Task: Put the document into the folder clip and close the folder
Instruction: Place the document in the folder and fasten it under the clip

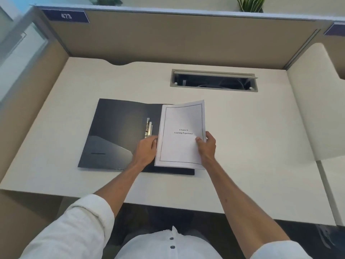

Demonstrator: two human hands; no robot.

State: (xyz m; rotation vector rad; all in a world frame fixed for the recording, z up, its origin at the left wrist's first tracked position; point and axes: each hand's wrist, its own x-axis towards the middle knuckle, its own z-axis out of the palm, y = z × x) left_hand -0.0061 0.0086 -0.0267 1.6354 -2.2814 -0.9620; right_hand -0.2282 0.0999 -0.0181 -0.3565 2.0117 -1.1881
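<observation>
A dark folder [115,131] lies open on the white desk [242,143]. Its metal clip [148,128] sits raised near the spine. A white stapled document [182,128], with a framed title page, lies over the folder's right half, its far end slightly lifted. My left hand [147,148] grips the document's left edge, just below the clip. My right hand [206,144] holds the right edge, thumb on top of the page. The folder's right half is mostly hidden under the paper.
An open cable slot [214,81] is set into the desk behind the folder. Beige partition walls [168,38] enclose the desk at the back and left. A curved white divider [315,109] stands at the right. Plants sit above the partition.
</observation>
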